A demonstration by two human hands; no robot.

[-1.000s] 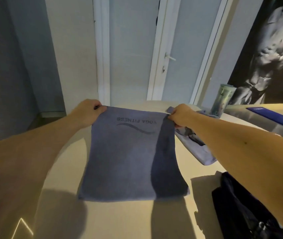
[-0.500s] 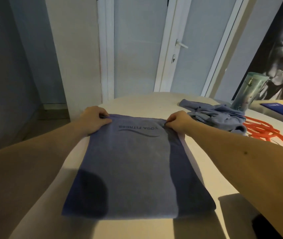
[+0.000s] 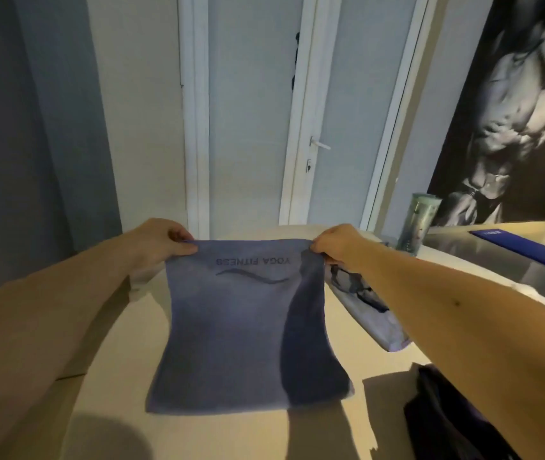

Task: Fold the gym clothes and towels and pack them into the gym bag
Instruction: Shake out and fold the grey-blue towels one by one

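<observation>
Towel [image 3: 247, 327], blue-grey, sits in the centre of the frame on the pale round table [image 3: 198, 436]. Its long axis runs from mid-frame down toward the lower centre. The near end lies flat on the tabletop, while the far end is raised off it and stretched straight between both hands. The print "YOGA FITNESS", with a wavy line under it, sits by the far end and reads upside down from this view. A darker band runs lengthwise down the towel's right side; whether it is shadow or a fold is unclear.

The left hand [image 3: 161, 242] pinches the far left corner between thumb and curled fingers. The right hand [image 3: 337, 244] pinches the far right corner, fingers bunched round the cloth.

Just right of the towel lies a crumpled pale grey garment [image 3: 374, 313], mostly covered by the right forearm. A greenish tumbler [image 3: 418, 227] stands behind it, at the table's far right. At the lower right, a dark bag [image 3: 446, 419] is cut off by the frame edge and crossed by the arm, so I cannot tell whether it is open. A blue strip [image 3: 523, 250] lies on the counter at the right edge. Behind are a white door with a handle [image 3: 319, 144] and a black-and-white poster [image 3: 513, 127] at the upper right
</observation>
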